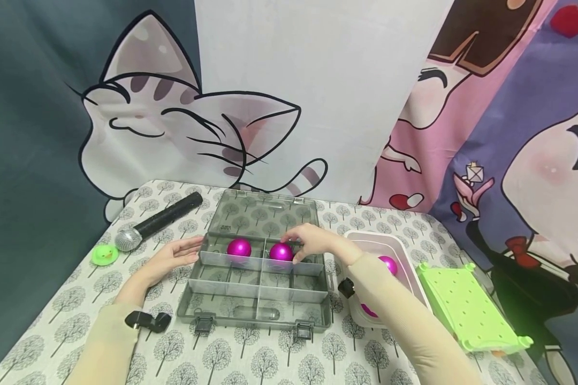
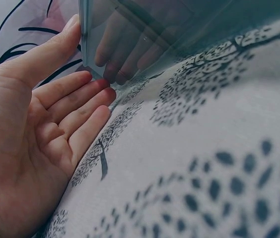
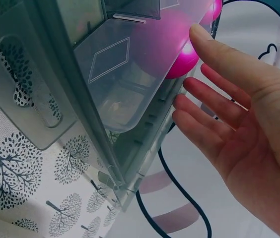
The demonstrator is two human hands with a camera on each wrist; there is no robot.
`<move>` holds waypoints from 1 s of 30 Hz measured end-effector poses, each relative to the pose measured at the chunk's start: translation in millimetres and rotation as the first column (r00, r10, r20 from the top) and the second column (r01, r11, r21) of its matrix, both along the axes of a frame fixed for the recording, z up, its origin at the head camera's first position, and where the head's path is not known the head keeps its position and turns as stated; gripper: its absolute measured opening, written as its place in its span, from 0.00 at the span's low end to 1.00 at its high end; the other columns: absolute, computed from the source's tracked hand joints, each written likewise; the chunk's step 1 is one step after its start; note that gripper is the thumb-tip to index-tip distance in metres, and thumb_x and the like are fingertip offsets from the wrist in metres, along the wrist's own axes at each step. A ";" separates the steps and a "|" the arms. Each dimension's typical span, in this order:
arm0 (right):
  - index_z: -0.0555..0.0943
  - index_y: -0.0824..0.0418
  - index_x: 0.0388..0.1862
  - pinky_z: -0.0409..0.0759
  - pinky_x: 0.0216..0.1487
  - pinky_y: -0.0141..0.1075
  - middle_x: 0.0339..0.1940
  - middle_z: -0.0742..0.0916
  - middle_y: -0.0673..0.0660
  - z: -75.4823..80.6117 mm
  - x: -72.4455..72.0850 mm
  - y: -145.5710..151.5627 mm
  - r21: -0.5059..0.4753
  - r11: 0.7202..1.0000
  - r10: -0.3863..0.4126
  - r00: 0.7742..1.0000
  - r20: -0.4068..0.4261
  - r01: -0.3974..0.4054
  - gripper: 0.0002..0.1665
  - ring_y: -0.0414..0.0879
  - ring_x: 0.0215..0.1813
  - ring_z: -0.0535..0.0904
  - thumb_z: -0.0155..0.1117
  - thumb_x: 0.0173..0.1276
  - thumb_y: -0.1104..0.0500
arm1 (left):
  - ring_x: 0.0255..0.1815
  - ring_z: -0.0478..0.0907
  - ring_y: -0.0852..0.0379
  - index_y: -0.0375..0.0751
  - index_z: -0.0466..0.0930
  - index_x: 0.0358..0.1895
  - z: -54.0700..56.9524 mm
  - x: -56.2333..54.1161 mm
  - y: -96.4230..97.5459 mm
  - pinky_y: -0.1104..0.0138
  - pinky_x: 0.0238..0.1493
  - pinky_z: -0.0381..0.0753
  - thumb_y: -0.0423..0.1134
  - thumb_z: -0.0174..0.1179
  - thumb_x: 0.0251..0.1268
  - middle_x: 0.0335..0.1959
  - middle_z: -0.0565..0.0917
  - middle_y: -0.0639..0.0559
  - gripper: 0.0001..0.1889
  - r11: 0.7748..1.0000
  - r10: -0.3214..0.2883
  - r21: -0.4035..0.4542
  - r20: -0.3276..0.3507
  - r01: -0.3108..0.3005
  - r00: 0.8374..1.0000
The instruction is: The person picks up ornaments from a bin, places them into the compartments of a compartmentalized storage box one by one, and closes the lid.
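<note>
A grey see-through compartment box (image 1: 221,319) lies with its lid (image 1: 267,216) folded back. Two shiny magenta balls sit in its rear row, a left ball (image 1: 239,247) and a right ball (image 1: 281,252). My right hand (image 1: 310,239) hovers at the right ball, its fingers loosely extended; in the right wrist view the thumb is close to the ball (image 3: 185,62), and whether it touches cannot be told. My left hand (image 1: 175,254) is beside the box's left side, fingers extended, with thumb and fingertips at the clear wall (image 2: 130,44) in the left wrist view.
Right of the box stands a white tub (image 1: 404,243) with more magenta balls (image 1: 389,264), partly hidden by my right forearm. Beyond it lies a green pegged stand (image 1: 469,305). A microphone (image 1: 161,222) and a green toy duck (image 1: 105,255) are at the left.
</note>
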State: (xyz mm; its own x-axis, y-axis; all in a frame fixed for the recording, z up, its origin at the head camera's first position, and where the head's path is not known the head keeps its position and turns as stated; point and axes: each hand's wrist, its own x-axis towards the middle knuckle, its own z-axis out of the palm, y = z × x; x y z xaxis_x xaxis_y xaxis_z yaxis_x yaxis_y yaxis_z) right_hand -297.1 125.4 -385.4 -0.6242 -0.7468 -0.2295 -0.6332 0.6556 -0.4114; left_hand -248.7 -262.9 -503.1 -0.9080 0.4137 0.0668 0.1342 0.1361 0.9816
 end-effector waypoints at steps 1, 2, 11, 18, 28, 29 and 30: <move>0.76 0.66 0.62 0.76 0.66 0.48 0.62 0.82 0.62 0.2 0.1 -0.1 0.000 1.000 -0.002 1.000 0.003 0.002 0.37 0.60 0.63 0.78 0.77 0.52 0.60 | 0.57 0.70 0.80 0.21 0.54 0.71 -0.1 0.1 -0.1 0.81 0.59 0.70 0.32 0.58 0.68 0.72 0.58 0.25 0.34 1.000 0.000 0.000 0.000 0.000 1.000; 0.75 0.66 0.62 0.76 0.66 0.48 0.63 0.81 0.61 0.2 0.3 -0.1 0.003 1.000 -0.003 1.000 0.004 0.003 0.37 0.60 0.63 0.77 0.76 0.52 0.60 | 0.57 0.70 0.80 0.21 0.54 0.71 -0.2 0.2 -0.1 0.81 0.58 0.70 0.32 0.58 0.68 0.72 0.58 0.25 0.34 1.000 0.002 0.000 -0.001 -0.002 1.000; 0.74 0.68 0.63 0.77 0.65 0.49 0.62 0.82 0.62 7.8 2.0 9.0 -0.036 0.999 0.014 1.000 -0.026 -0.015 0.35 0.60 0.62 0.77 0.74 0.57 0.61 | 0.56 0.70 0.81 0.21 0.54 0.71 0.0 0.9 0.9 0.82 0.58 0.70 0.32 0.58 0.68 0.72 0.58 0.25 0.34 1.000 0.005 0.001 0.001 -0.005 1.000; 0.76 0.64 0.61 0.76 0.65 0.50 0.59 0.83 0.61 34.0 10.4 27.3 -0.123 0.991 -0.057 0.994 -0.095 0.045 0.31 0.57 0.61 0.79 0.72 0.59 0.60 | 0.57 0.70 0.80 0.21 0.54 0.71 -0.1 1.0 0.5 0.82 0.59 0.70 0.32 0.58 0.68 0.72 0.57 0.25 0.34 1.000 0.002 0.009 0.001 -0.002 1.000; 0.81 0.67 0.52 0.83 0.56 0.48 0.49 0.88 0.61 48.4 12.8 71.6 -0.328 0.944 -0.136 0.952 -0.275 0.040 0.20 0.55 0.51 0.83 0.71 0.59 0.66 | 0.57 0.70 0.79 0.22 0.55 0.71 0.4 0.6 -0.2 0.81 0.59 0.70 0.32 0.57 0.68 0.72 0.58 0.26 0.33 1.000 0.000 0.004 0.000 0.000 1.000; 0.82 0.67 0.51 0.83 0.56 0.49 0.48 0.88 0.62 49.0 12.9 76.4 -0.341 0.938 -0.155 0.950 -0.272 0.056 0.20 0.55 0.50 0.83 0.70 0.59 0.67 | 0.57 0.70 0.79 0.22 0.55 0.71 0.6 0.8 -0.1 0.81 0.59 0.70 0.32 0.57 0.68 0.72 0.58 0.26 0.33 1.000 0.000 0.002 0.001 0.000 1.000; 0.82 0.66 0.50 0.83 0.55 0.48 0.48 0.88 0.61 49.7 13.4 81.3 -0.348 0.935 -0.173 0.946 -0.273 0.071 0.19 0.55 0.50 0.84 0.71 0.59 0.66 | 0.58 0.70 0.79 0.22 0.55 0.72 0.7 0.9 0.1 0.81 0.59 0.70 0.32 0.57 0.68 0.72 0.58 0.26 0.33 1.000 0.001 0.001 0.001 -0.001 1.000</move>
